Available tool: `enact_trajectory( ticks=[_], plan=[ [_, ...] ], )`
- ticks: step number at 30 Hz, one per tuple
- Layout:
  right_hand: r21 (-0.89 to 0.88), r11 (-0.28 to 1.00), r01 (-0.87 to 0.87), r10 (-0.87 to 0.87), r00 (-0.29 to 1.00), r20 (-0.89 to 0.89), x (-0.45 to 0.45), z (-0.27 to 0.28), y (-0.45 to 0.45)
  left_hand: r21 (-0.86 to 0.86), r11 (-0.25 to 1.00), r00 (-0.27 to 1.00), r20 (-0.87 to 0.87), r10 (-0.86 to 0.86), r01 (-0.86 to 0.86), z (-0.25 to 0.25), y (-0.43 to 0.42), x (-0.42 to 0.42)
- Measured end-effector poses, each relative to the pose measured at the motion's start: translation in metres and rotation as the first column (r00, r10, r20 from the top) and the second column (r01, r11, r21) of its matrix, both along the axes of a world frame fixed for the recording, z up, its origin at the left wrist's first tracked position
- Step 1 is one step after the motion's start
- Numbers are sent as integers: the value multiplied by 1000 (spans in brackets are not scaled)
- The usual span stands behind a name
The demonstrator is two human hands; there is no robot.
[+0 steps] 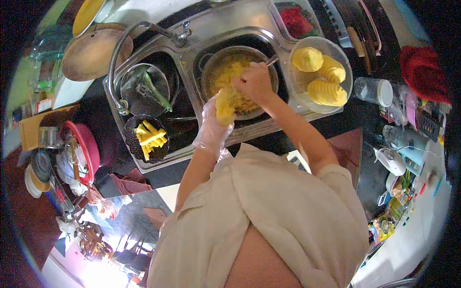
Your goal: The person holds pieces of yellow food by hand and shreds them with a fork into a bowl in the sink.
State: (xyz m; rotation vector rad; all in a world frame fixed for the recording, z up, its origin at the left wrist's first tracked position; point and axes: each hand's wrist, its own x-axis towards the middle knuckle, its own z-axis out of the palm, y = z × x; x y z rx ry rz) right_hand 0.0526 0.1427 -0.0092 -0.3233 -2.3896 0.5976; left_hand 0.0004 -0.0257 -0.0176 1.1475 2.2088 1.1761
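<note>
My left hand (211, 127), in a clear plastic glove, is wrapped round a peeled pineapple (224, 109) tilted over a round metal bowl (274, 80). The bowl stands in the right sink basin and contains yellow pineapple shreds (233, 72). Bare and closed, my right hand (255, 84) grips a metal utensil (272, 60) right beside the pineapple. Only a short metal end sticks out past the fist; the working end is hidden. Whole peeled pineapples (326, 91) with spiral grooves lie in a clear bowl (349, 77) to the right.
Left of the bowl, a dark basket (128, 144) carries yellow pineapple sticks (151, 137). A clear bowl with a green-handled tool (156, 91) sits in the left basin, near the flexible faucet (115, 62). A knife (356, 43) lies at upper right. A pink basin (91, 149) stands far left.
</note>
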Motion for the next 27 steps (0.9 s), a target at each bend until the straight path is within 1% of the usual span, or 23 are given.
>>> enact_trajectory(
  ticks=[2, 3, 5, 6, 8, 9, 10, 12, 13, 14, 15, 17, 18, 19, 20, 21, 23, 24, 25, 26, 27],
  plan=[
    [-159, 987, -21, 51, 981, 190, 1, 14, 4, 74, 997, 1000, 15, 0, -1, 3, 2, -1],
    [-167, 986, -24, 56, 980, 193, -2, 14, -4, 98, 995, 1000, 20, 3, -5, 6, 3, -1],
    [-150, 987, -47, 41, 998, -44, -9, 13, -22, -18, 1000, 996, -89, -7, 6, 14, 2, 2],
    [-141, 989, -47, 41, 998, -47, -11, 5, -14, -9, 1000, 996, -93, -7, 6, 8, 4, -1],
    [5, 999, 37, -37, 999, 15, -15, -18, 1, 9, 993, 981, -153, -116, 119, -8, -3, -3],
    [5, 999, 47, -47, 999, 16, -13, -17, 3, 11, 987, 972, -171, -159, 163, -9, -4, -2],
    [16, 998, 65, -65, 997, 31, -11, -16, 5, 46, 999, 998, 60, -31, 28, -10, -5, 4],
    [35, 997, 68, -69, 997, 33, -16, -11, 9, 57, 990, 954, 279, 105, -126, -6, -2, 1],
    [-10, 999, 32, -32, 999, 28, -12, -6, -1, 54, 997, 999, 17, 50, -51, 1, -7, 1],
    [-54, 999, 1, 1, 1000, 21, -9, -3, -7, 47, 999, 993, -116, 11, -5, 6, -7, -1],
    [-45, 999, 4, -3, 1000, 17, -13, -10, 3, 40, 999, 968, -249, -21, 32, 17, -4, -4],
    [46, 995, 90, -93, 994, 60, -13, -29, 15, -68, 986, 981, -109, -161, 154, 47, 2, -4],
    [55, 994, 93, -96, 994, 52, -14, -21, 20, -59, 986, 980, -117, -162, 156, 34, 2, -4],
    [15, 997, 72, -73, 991, 108, -14, -7, 22, 1, 999, 982, 183, -35, 36, 17, 1, -4],
    [-35, 998, 51, -44, 984, 172, -11, 1, 17, 12, 1000, 941, 337, 23, -28, 1, -3, -4],
    [-32, 999, 44, -38, 985, 171, -12, 3, 8, 16, 994, 874, 479, 85, -105, -8, -4, -4],
    [-165, 982, -87, 79, 995, -57, -12, 2, -18, 57, 992, 874, 481, 74, -115, -10, -7, -2],
    [-160, 983, -88, 79, 995, -58, -13, -5, -9, 62, 991, 874, 480, 72, -115, -3, -3, -4],
    [9, 999, -52, 52, 998, 23, -16, -13, 7, -9, 999, 998, 37, -43, 44, 10, 3, -8],
    [165, 986, -19, 2, 994, 108, -12, -21, 11, -91, 989, 976, -174, -134, 120, 16, -1, -4],
    [154, 988, -19, 1, 993, 115, -7, -15, 4, -167, 972, 900, -379, -217, 164, 22, -6, 0]
  ],
)
